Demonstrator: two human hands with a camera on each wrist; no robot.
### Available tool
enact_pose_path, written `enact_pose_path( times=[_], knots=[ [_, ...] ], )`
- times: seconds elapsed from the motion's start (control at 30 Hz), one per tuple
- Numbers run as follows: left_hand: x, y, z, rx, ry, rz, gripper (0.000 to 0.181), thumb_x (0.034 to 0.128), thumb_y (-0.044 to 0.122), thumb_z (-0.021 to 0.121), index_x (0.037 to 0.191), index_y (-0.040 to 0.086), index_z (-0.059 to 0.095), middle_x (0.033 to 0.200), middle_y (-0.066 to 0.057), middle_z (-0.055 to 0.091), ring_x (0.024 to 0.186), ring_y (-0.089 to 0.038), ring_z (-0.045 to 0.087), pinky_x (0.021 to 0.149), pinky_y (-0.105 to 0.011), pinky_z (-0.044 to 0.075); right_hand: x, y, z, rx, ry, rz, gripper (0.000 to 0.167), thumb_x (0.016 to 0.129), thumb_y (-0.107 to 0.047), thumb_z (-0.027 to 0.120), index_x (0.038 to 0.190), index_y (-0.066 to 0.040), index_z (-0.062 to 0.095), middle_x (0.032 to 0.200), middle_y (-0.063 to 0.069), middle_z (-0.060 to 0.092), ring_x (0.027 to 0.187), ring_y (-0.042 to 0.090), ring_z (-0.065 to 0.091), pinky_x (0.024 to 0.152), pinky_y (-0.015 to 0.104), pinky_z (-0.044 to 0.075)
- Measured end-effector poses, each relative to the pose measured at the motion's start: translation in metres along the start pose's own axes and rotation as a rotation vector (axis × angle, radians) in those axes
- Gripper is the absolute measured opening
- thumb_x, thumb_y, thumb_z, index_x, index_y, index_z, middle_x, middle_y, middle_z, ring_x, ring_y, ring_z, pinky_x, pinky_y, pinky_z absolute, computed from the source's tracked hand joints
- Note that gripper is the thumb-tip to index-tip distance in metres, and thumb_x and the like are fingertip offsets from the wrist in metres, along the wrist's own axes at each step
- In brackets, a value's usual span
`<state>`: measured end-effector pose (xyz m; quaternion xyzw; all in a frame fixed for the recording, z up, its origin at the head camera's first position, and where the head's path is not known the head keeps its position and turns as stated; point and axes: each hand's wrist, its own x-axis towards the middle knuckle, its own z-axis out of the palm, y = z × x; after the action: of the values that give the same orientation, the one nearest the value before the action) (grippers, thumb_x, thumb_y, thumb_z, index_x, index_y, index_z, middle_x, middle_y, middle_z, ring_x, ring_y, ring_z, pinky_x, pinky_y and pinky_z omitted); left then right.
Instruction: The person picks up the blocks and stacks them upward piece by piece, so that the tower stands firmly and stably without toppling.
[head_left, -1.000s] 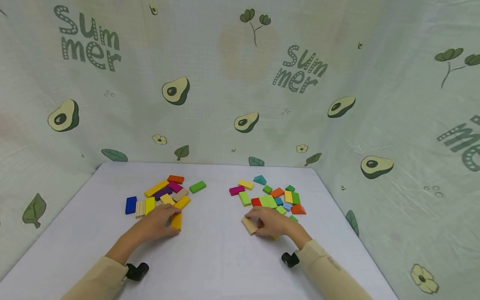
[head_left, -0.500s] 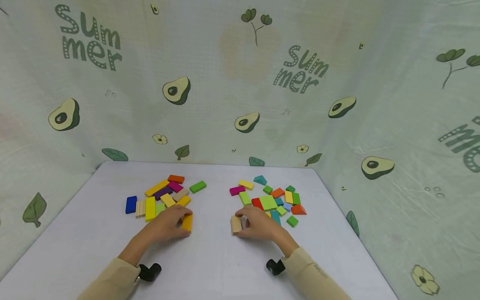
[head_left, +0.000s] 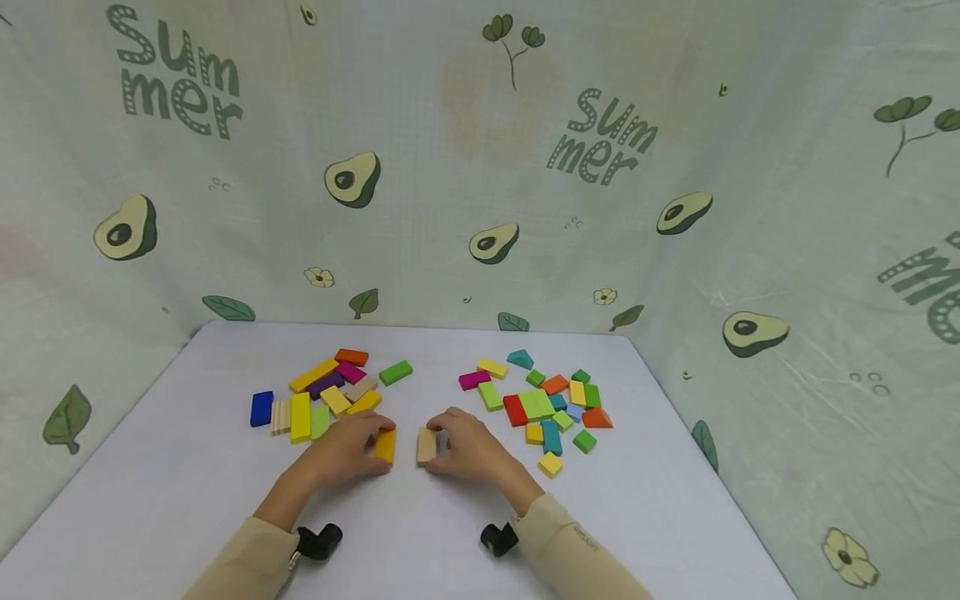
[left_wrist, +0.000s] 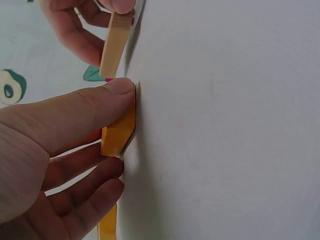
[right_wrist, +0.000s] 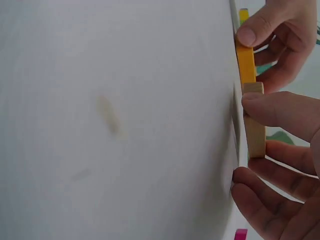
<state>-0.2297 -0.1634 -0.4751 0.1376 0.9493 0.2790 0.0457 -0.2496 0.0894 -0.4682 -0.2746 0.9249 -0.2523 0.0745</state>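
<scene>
Near the middle of the white table, my left hand (head_left: 347, 448) pinches an orange-yellow wooden block (head_left: 386, 447) by its ends, thumb at the near end. Facing it across a narrow gap, my right hand (head_left: 470, 450) pinches a plain wood block (head_left: 426, 447) the same way. The two blocks stand roughly parallel and apart. In the left wrist view the thumb lies on the orange-yellow block (left_wrist: 120, 131), with the plain block (left_wrist: 115, 47) beyond. The right wrist view has the plain block (right_wrist: 254, 131) between thumb and fingers.
On the left lies a group of blocks, among them a blue block (head_left: 262, 409), a long yellow block (head_left: 300, 417) and a green block (head_left: 395, 372). Several more sit at right, including a red block (head_left: 515, 410) and a yellow cube (head_left: 551, 464). A printed cloth (head_left: 420, 167) hangs behind.
Both hands have moved toward each other. The left brought the orange-yellow block rightward; the right brought the plain block leftward and turned it straighter. Blocks at right came into view.
</scene>
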Motion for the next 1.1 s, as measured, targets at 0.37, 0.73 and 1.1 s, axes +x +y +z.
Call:
enact_pose_path(
  times=[0.37, 0.73, 1.1],
  knots=[
    [-0.001, -0.002, -0.003, -0.015, -0.019, -0.007, 0.058, 0.0807, 0.023, 0.095, 0.133, 0.015, 0.072, 0.122, 0.000, 0.070, 0.102, -0.017, 0.062, 0.095, -0.041, 0.061, 0.015, -0.013, 0.017, -0.023, 0.019, 0.003, 0.054, 0.089, -0.036, 0.089, 0.134, -0.014, 0.070, 0.124, -0.002, 0.067, 0.110, 0.013, 0.061, 0.105, 0.033, 0.056],
    [0.002, -0.001, -0.005, -0.009, -0.025, 0.022, 0.058, 0.0813, 0.028, 0.095, 0.133, 0.015, 0.072, 0.124, 0.000, 0.071, 0.103, -0.017, 0.062, 0.095, -0.041, 0.061, 0.023, -0.019, 0.020, -0.010, 0.028, -0.004, 0.053, 0.087, -0.036, 0.090, 0.131, -0.014, 0.071, 0.121, -0.002, 0.068, 0.109, 0.012, 0.061, 0.106, 0.033, 0.054],
    [0.005, -0.004, -0.004, 0.018, -0.023, 0.060, 0.056, 0.0817, 0.031, 0.094, 0.132, 0.018, 0.073, 0.125, 0.001, 0.071, 0.100, -0.015, 0.060, 0.095, -0.042, 0.060, 0.025, -0.020, 0.023, -0.003, 0.029, -0.004, 0.052, 0.086, -0.034, 0.090, 0.130, -0.013, 0.072, 0.121, 0.000, 0.067, 0.108, 0.014, 0.061, 0.103, 0.033, 0.055]
  ],
)
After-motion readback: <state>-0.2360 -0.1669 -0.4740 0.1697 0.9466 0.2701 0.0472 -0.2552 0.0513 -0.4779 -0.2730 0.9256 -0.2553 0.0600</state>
